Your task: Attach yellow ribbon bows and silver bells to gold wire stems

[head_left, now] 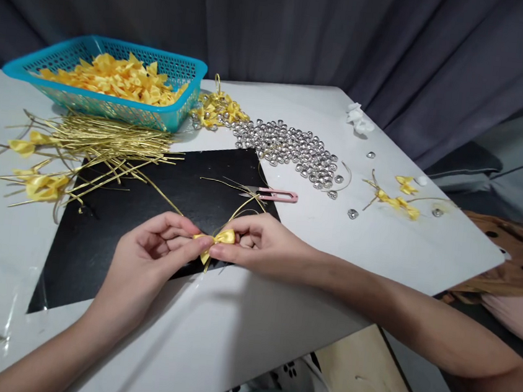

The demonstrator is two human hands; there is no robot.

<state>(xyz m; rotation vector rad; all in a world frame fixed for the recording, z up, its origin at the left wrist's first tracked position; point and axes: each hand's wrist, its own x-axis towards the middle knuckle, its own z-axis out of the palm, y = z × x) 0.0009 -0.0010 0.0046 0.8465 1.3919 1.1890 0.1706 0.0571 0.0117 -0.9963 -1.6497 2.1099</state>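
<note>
A small yellow ribbon bow (220,238) with gold wire ends is pinched between both my hands over the front edge of a black mat (113,230). My left hand (152,256) grips the bow's left side with thumb and fingers closed. My right hand (263,243) pinches its right side, fingers curled; thin gold wire (240,206) rises from the bow past this hand.
A teal basket (176,118) of yellow ribbon pieces stands at the back left, with a heap of gold wires (108,142) before it. Silver beads (289,149) lie mid-table, pink snips (275,194) beside the mat. Finished bows (396,198) lie right. The table edge is close on the right.
</note>
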